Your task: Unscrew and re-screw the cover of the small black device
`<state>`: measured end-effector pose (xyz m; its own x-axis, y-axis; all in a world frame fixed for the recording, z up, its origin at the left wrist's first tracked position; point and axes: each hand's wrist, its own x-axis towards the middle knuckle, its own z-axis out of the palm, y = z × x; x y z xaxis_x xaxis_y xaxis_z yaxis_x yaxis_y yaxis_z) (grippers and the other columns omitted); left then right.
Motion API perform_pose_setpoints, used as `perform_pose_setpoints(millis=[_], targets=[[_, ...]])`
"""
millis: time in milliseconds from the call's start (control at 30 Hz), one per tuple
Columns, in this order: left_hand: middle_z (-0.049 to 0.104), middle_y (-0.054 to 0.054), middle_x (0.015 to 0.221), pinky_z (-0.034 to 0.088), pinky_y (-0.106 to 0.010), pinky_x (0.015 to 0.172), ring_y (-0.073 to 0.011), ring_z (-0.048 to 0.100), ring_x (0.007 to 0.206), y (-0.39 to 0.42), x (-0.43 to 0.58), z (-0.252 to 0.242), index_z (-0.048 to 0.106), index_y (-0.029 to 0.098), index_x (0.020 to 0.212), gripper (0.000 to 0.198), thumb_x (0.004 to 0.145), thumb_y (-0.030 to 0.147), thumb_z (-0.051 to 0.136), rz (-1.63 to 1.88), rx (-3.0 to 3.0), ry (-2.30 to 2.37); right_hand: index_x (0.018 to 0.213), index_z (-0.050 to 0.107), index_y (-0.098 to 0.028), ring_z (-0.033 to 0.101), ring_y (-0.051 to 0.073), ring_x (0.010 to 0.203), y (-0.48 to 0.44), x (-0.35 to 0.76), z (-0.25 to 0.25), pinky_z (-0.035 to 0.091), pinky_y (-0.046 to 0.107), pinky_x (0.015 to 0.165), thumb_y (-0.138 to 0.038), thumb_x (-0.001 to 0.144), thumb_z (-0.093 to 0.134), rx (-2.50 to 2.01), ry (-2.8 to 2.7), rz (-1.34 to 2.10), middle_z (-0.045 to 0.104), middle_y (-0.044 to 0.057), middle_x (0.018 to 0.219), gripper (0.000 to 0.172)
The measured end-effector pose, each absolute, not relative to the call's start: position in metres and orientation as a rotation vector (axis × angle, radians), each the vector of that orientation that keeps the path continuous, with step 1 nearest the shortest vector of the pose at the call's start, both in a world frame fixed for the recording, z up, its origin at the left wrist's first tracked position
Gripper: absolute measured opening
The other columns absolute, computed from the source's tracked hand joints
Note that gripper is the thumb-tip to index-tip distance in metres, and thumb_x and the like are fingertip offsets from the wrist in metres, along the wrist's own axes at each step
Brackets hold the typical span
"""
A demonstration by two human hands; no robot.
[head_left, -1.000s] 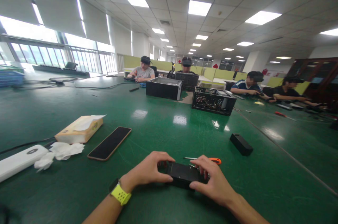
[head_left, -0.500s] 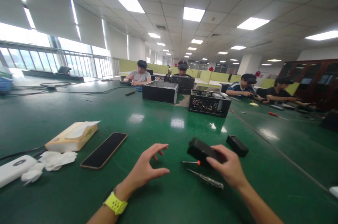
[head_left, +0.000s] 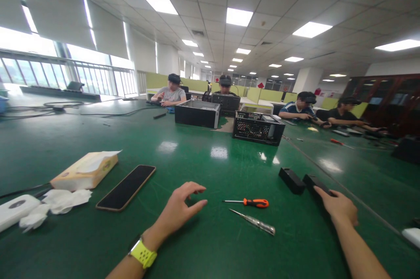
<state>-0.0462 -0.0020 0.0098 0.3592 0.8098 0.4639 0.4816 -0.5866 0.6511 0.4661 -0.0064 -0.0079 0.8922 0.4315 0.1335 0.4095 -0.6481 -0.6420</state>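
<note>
My right hand (head_left: 337, 207) rests on a small black box (head_left: 314, 183) that lies on the green table at the right, fingers closed over its near end. A second black box (head_left: 291, 180) lies just left of it. My left hand (head_left: 180, 210), with a yellow watch strap on the wrist, hovers above the table with fingers loosely curled and apart, holding nothing. Between the hands lie an orange-handled screwdriver (head_left: 251, 202) and a clear-handled screwdriver (head_left: 254, 222).
A phone (head_left: 126, 187), a tissue box (head_left: 85, 170), crumpled tissues (head_left: 55, 203) and a white power bank (head_left: 13, 211) lie at the left. Two open computer cases (head_left: 257, 128) stand further back. Several people sit working at the far side.
My right hand carried the black box away from the table's middle to the right and set it down beside the other box. My left hand let go and stays open.
</note>
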Motion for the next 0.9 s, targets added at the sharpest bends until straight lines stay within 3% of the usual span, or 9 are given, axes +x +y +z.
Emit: perform_pose_setpoints(millis=[167,233,333,533,667,767,900], targets=[[0.069,-0.007,0.100,0.050,-0.030,0.073,-0.0220,0.063,0.090,-0.001,-0.047,0.008,0.069,0.019,0.104,0.021,0.085,0.028,0.065,1.087,2.242,1.136,0.137,0.053,-0.011,0.054,0.051,0.118,-0.005,0.454,-0.002,0.049,0.062,0.080,-0.073,0.072,0.056,-2.358,-0.716,-0.046,0.051,0.032,0.136,0.090],[0.069,-0.006,0.101,0.050,-0.029,0.073,-0.0218,0.063,0.090,-0.002,-0.047,0.008,0.069,0.019,0.104,0.020,0.086,0.028,0.064,1.085,2.250,1.135,0.138,0.052,-0.014,0.055,0.046,0.120,-0.003,0.445,0.005,0.050,0.057,0.085,-0.074,0.077,0.049,-2.326,-0.820,-0.092,0.053,0.028,0.136,0.086],[0.070,-0.006,0.099,0.050,-0.030,0.075,-0.0218,0.063,0.090,-0.004,-0.046,0.008,0.070,0.019,0.101,0.018,0.086,0.027,0.064,1.076,2.267,1.127,0.128,0.060,-0.022,0.061,0.040,0.113,0.005,0.425,0.007,0.049,0.051,0.089,-0.074,0.077,0.050,-2.277,-1.031,-0.064,0.065,0.016,0.125,0.074],[0.070,-0.006,0.096,0.050,-0.033,0.080,-0.0220,0.063,0.090,-0.005,-0.043,0.009,0.070,0.018,0.100,0.017,0.086,0.025,0.065,1.039,2.297,1.125,0.121,0.066,-0.009,0.063,0.047,0.106,0.019,0.406,-0.003,0.048,0.057,0.085,-0.059,0.071,0.061,-2.261,-1.156,0.035,0.069,0.026,0.113,0.071],[0.070,-0.005,0.096,0.050,-0.034,0.082,-0.0218,0.063,0.089,-0.005,-0.042,0.006,0.070,0.019,0.101,0.017,0.086,0.024,0.066,1.024,2.301,1.125,0.123,0.062,-0.002,0.068,0.041,0.091,0.015,0.394,0.006,0.050,0.052,0.083,-0.056,0.074,0.056,-2.109,-1.267,0.148,0.073,0.021,0.090,0.073],[0.068,-0.005,0.104,0.049,-0.035,0.087,-0.0226,0.062,0.096,-0.007,-0.041,0.004,0.067,0.020,0.110,0.026,0.085,0.025,0.069,1.042,2.296,1.087,0.127,0.059,-0.010,0.070,0.031,0.085,0.002,0.353,0.010,0.053,0.041,0.080,-0.057,0.075,0.058,-1.875,-1.493,0.311,0.074,0.012,0.092,0.071],[0.061,-0.008,0.121,0.044,-0.040,0.099,-0.0265,0.056,0.111,-0.011,-0.037,0.004,0.062,0.022,0.124,0.055,0.075,0.035,0.082,1.059,2.317,1.033,0.118,0.064,-0.021,0.067,0.023,0.092,-0.024,0.272,0.008,0.053,0.031,0.080,-0.040,0.076,0.067,-1.449,-1.907,0.586,0.069,0.006,0.113,0.046]])
